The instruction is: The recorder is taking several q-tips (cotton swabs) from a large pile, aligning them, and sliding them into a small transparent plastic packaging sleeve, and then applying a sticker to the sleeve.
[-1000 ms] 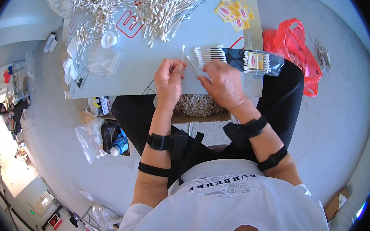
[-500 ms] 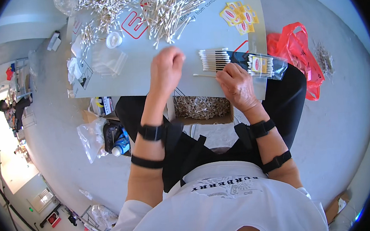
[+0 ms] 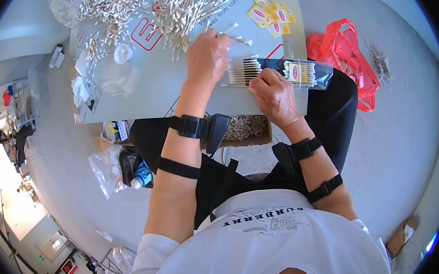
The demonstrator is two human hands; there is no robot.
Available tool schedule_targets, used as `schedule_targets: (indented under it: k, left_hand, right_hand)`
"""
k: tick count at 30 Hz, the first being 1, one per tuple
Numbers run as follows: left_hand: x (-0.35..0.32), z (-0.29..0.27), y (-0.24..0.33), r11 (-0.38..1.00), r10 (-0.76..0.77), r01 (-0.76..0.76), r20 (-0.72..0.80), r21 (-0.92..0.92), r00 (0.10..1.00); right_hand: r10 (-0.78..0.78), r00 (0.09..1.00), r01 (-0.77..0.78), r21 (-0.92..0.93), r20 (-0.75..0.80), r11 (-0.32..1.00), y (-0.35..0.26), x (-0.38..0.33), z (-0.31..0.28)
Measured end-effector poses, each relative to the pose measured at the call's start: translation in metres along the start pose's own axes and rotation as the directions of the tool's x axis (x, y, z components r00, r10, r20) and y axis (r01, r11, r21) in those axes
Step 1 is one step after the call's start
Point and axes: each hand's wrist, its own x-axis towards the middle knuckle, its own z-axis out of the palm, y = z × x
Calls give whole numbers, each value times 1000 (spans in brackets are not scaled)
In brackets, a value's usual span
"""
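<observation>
My left hand (image 3: 208, 56) reaches forward over the grey board (image 3: 138, 86), its fingers closed on a cotton swab (image 3: 227, 29) near the big heap of loose swabs (image 3: 178, 9). My right hand (image 3: 273, 95) presses on the near edge of a clear plastic packet (image 3: 305, 73) with a row of cotton swabs (image 3: 243, 72) sticking out of its open end. The packet lies flat on the board, just right of my left hand.
Small yellow and red labels (image 3: 269, 14) lie at the board's far right. A round white lid (image 3: 122, 53) and clear bags sit at the left. A cardboard box of swabs (image 3: 244, 129) stands under the board. A red plastic bag (image 3: 347, 60) lies on the floor to the right.
My left hand has moved away from the packet and forward toward the swab heap. My right hand has stayed on the packet.
</observation>
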Motion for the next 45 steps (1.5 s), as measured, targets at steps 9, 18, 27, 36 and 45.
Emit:
schedule_targets:
  k: [9,18,27,36,45]
  left_hand:
    - [-7,0,4,999,22,-23,-34,-38,999]
    - [-15,12,2,997,11,-20,-130,-70,991]
    - [-21,19,5,993,34,-52,-177,-103,984]
    - [-25,14,6,960,22,-85,-232,-266,972]
    - [-51,32,25,744,-305,41,-285,-667,909]
  right_hand:
    - [84,990,-75,77,-113,994,-3,13,-6]
    - [35,968,29,-252,248,967,39,113,12]
    - [-344,931,363,-236,120,902,75,187,60]
    - [370,927,-367,345,60,864,50,116,7]
    - [477,851,-250,627,-222,738,4,21,30]
